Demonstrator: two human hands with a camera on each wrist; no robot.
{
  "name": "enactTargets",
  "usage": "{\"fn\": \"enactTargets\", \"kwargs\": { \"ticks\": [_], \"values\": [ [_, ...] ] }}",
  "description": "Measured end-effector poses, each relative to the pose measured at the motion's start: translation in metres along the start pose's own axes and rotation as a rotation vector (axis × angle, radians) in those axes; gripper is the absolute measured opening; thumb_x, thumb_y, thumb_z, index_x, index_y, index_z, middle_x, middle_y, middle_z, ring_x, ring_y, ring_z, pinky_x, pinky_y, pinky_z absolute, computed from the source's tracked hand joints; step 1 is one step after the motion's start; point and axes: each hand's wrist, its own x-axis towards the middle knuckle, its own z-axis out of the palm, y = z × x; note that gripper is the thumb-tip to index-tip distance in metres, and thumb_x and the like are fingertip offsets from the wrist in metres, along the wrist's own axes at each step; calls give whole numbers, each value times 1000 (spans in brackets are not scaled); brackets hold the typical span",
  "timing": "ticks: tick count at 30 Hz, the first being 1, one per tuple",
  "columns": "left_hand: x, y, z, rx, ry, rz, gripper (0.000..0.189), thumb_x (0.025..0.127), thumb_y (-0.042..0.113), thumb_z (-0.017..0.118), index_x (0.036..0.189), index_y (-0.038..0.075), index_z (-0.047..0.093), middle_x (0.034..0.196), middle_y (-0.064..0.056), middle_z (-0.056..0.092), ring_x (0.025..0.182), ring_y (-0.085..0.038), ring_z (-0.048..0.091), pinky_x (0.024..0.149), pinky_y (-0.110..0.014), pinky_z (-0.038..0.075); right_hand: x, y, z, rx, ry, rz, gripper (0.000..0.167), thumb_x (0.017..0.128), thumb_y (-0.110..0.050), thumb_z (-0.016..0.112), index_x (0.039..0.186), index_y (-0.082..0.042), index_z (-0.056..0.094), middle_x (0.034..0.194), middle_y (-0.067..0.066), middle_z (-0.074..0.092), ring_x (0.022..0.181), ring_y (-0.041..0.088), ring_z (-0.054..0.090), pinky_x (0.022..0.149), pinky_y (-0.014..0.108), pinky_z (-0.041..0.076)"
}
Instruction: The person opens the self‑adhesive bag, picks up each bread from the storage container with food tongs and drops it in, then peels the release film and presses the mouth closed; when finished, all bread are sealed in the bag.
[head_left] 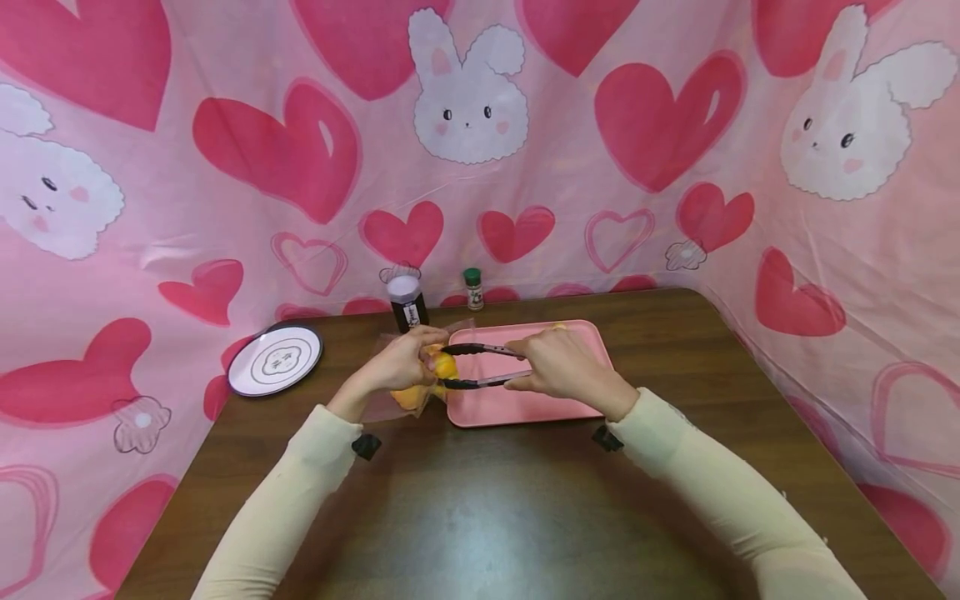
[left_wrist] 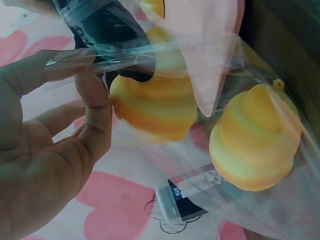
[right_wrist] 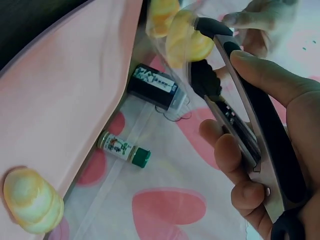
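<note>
My left hand [head_left: 401,360] pinches the edge of a clear plastic bag [left_wrist: 225,55] between thumb and fingers. Two yellow, swirled bread rolls show through the film in the left wrist view: a nearer bread roll [left_wrist: 157,112] and another bread roll [left_wrist: 256,142] deeper inside. My right hand [head_left: 558,364] grips a pair of metal tongs [right_wrist: 260,125] with black handles and black tips. Those tips reach the bag's mouth and stand spread around the nearer roll. Another bread roll [right_wrist: 32,200] lies on the pink tray [head_left: 495,408], mostly behind my right hand in the head view.
Behind the bag stands a dark jar with a white lid [head_left: 405,292]. A small green-capped spice bottle [head_left: 473,290] is behind the tray. At the far left of the wooden table [head_left: 450,517] lies a white plate with a dark rim [head_left: 255,362]. Patterned cloth [head_left: 465,183] surrounds the table's back and sides.
</note>
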Motion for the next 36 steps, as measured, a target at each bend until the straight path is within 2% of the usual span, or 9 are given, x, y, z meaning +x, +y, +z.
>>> {"fn": "enactTargets", "kwargs": {
  "ticks": [5,8,14,16,21,27,31,34,36],
  "values": [
    [0,1,-2,-5,23,-16,76,76,-9,71,147,3,47,146,-17,43,79,-14,59,66,-25,51,0,0,2,-3,20,-39,50,74,-52,83,112,-21,76,70,-8,68,56,8,51,53,28,41],
    [0,1,-3,6,14,4,75,76,-8,72,146,4,49,147,-17,44,79,-14,59,67,-25,51,1,0,1,8,29,-45,50,74,-52,83,112,-20,76,72,-8,69,57,9,53,52,28,41],
    [0,2,-1,38,-3,58,74,74,-7,72,144,3,50,145,-16,49,77,-12,58,70,-26,49,2,0,3,51,14,13,49,76,-55,81,109,-20,77,79,-5,75,63,12,61,58,32,45],
    [0,2,-1,43,0,66,74,74,-8,71,144,3,50,143,-15,50,77,-11,58,70,-27,50,2,0,4,62,6,33,49,75,-56,81,108,-20,77,76,-6,73,63,13,60,59,33,44],
    [-2,3,-3,28,-4,49,77,75,-9,71,147,9,50,147,-13,47,81,-13,61,69,-26,54,3,-1,5,32,27,29,48,76,-55,80,107,-19,76,69,-8,67,58,12,54,56,31,42],
    [-5,4,-7,4,-10,3,78,76,-11,71,148,7,48,152,-13,41,88,-17,62,68,-27,56,1,-2,2,44,-1,71,52,77,-53,81,114,-17,75,70,-6,66,59,12,50,54,28,43],
    [-5,3,-5,-17,-5,26,77,76,-12,69,148,6,48,152,-15,41,87,-16,63,68,-27,56,2,-4,4,19,30,40,49,76,-53,81,110,-19,75,74,-5,70,58,12,52,51,29,43],
    [-4,2,-1,3,6,63,73,77,-9,68,147,4,48,149,-18,43,83,-14,62,69,-26,54,2,-6,5,-8,66,0,48,75,-53,83,110,-21,75,78,-4,72,57,13,54,47,30,40],
    [-4,2,0,20,19,64,70,80,-6,67,146,5,50,147,-17,45,80,-14,60,67,-26,51,3,-7,6,-21,73,-9,50,74,-53,83,113,-22,74,81,-4,74,57,12,54,45,29,38]
  ]
}}
